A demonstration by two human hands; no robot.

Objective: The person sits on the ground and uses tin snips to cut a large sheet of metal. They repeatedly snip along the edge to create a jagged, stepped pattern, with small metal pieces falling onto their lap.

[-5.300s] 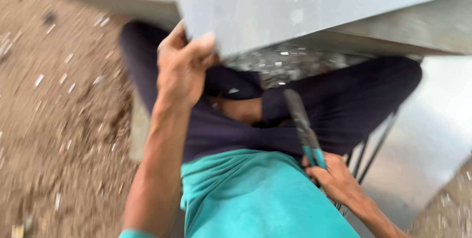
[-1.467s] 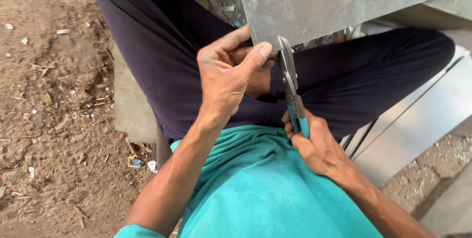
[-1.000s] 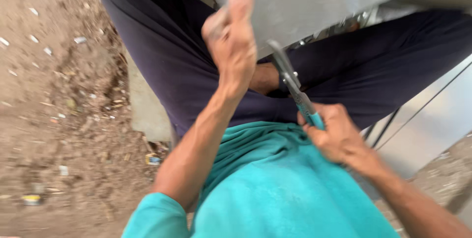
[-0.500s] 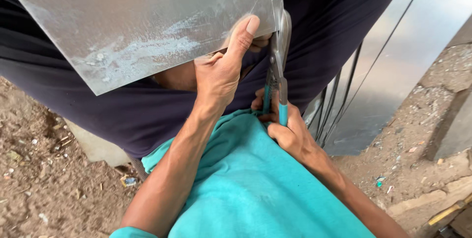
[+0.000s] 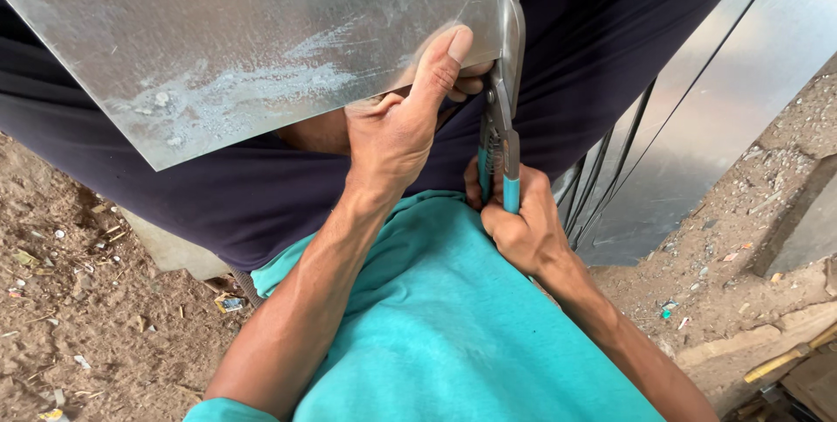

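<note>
Metal sheet: the grey sheet (image 5: 253, 47) is lying across the person's lap, its right edge now sitting in the snips, where half a second ago it was hanging lower and more tilted.
Snips: the teal-handled tin snips (image 5: 504, 117) are standing upright with their blades biting the sheet's right edge; earlier they were pointing at an angle.
Left hand: the left hand (image 5: 401, 125) is pinching the sheet's lower edge, its grip clamped on the metal with the thumb on top.
Right hand: the right hand (image 5: 519, 221) is squeezing its grip together around the handles.
Meaning: the cut appears to be running up the edge.
Around: bare dirt ground (image 5: 78, 317) is lying to the left, more sheet metal (image 5: 697, 125) to the right.
</note>
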